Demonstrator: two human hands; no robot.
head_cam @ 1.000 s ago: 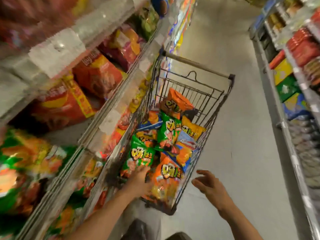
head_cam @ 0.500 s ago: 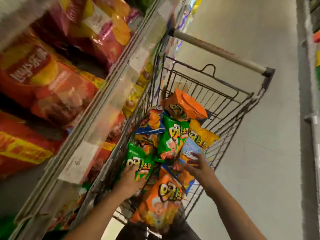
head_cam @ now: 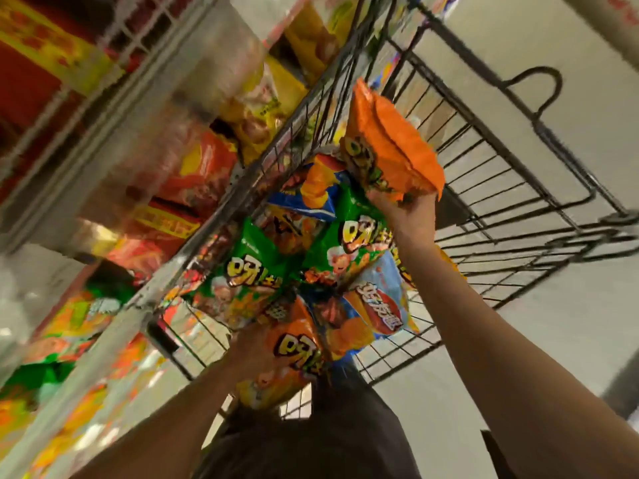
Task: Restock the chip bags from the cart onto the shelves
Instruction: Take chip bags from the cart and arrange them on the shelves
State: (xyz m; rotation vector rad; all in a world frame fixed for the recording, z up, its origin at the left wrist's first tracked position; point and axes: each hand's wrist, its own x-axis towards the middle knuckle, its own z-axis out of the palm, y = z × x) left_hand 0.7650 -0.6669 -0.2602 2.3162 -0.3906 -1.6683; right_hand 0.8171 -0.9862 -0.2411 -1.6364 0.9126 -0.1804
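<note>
The black wire cart (head_cam: pixel 491 188) holds several chip bags in orange, green and blue. My right hand (head_cam: pixel 406 216) reaches deep into the cart and grips the lower edge of an orange chip bag (head_cam: pixel 387 146), which stands above the pile. My left hand (head_cam: pixel 250 344) is at the cart's near end, holding the bottom edge of a green chip bag (head_cam: pixel 249 271). Its fingers are partly hidden behind another orange bag (head_cam: pixel 294 354). A light blue bag (head_cam: pixel 380 305) lies beside my right forearm.
Metal shelves (head_cam: pixel 114 108) run along the left, close against the cart, stocked with red, yellow and orange-green bags. The cart handle (head_cam: pixel 608 19) is at the top right. Pale floor (head_cam: pixel 539 323) shows to the right of the cart.
My right hand moved from outside the cart over the pile and took hold of the far orange bag. The view swung closer and lower over the cart. My left hand stayed on the green bag.
</note>
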